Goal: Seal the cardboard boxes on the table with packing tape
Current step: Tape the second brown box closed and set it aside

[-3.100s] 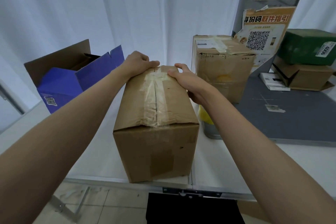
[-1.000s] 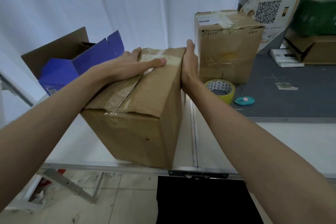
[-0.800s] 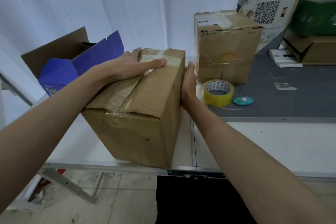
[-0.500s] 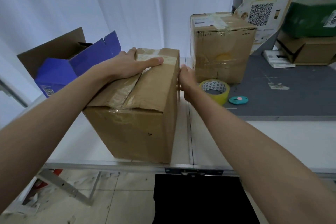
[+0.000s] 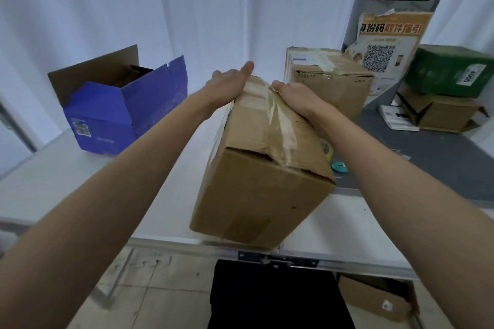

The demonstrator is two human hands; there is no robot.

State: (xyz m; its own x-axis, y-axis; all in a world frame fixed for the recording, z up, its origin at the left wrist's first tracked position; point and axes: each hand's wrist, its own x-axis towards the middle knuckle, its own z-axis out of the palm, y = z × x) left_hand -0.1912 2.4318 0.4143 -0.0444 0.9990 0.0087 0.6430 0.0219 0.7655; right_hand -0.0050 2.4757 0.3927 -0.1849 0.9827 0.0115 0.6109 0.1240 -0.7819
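White curtains behind a white table (image 5: pixel 53 179), grey mat (image 5: pixel 417 168) over its right part. Brown box (image 5: pixel 264 168) sits near the front edge of the table, turned at an angle, tape strip already along its top seam, wrinkled near the front.

Left hand (image 5: pixel 227 85) lies flat against the far left top edge of the brown box, fingers straight, gripping nothing. Right hand (image 5: pixel 294 96) rests on the far right top of the box over the tape; fingertips hidden, looks like flat pressing, curl cannot be confirmed. Hands are apart, one on each side of the seam.

Right of the brown box: yellow tape roll (image 5: pixel 327 148), mostly hidden behind it, and a teal cutter (image 5: pixel 339 167). Behind the box to the right, a second taped box (image 5: pixel 328 80). Left of the box, an open blue box (image 5: pixel 120 112), unsealed.

Risks, as judgement: the front corner of the brown box looks very close to the table edge, so a push toward the person could tip it off. Wrinkled tape at the front may not hold unless smoothed. Swinging the box rightward could knock the roll or cutter.
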